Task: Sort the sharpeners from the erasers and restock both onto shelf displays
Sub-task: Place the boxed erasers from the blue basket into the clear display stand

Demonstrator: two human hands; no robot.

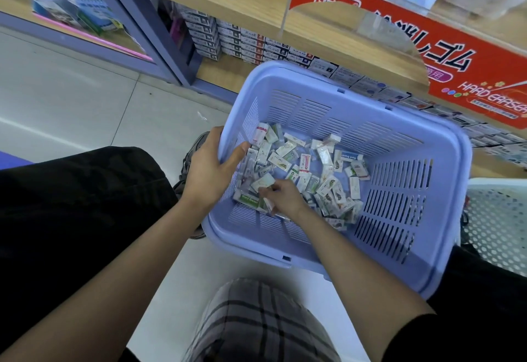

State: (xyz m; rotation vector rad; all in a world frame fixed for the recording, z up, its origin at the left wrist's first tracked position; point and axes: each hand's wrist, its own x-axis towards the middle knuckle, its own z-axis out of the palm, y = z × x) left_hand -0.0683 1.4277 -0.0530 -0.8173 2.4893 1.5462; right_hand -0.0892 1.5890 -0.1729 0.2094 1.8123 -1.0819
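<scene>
A light purple plastic basket sits tilted on the floor in front of the shelf. On its bottom lies a heap of several small wrapped erasers and sharpeners. My left hand grips the basket's left rim, thumb inside. My right hand reaches into the heap near the left wall, fingers curled round a few small packets. Which kind of packet they are is too small to tell.
A wooden shelf runs across the top, with rows of boxed erasers below it and a red "Hard Eraser" sign. A white perforated basket stands at the right. My knees and a shoe flank the purple basket.
</scene>
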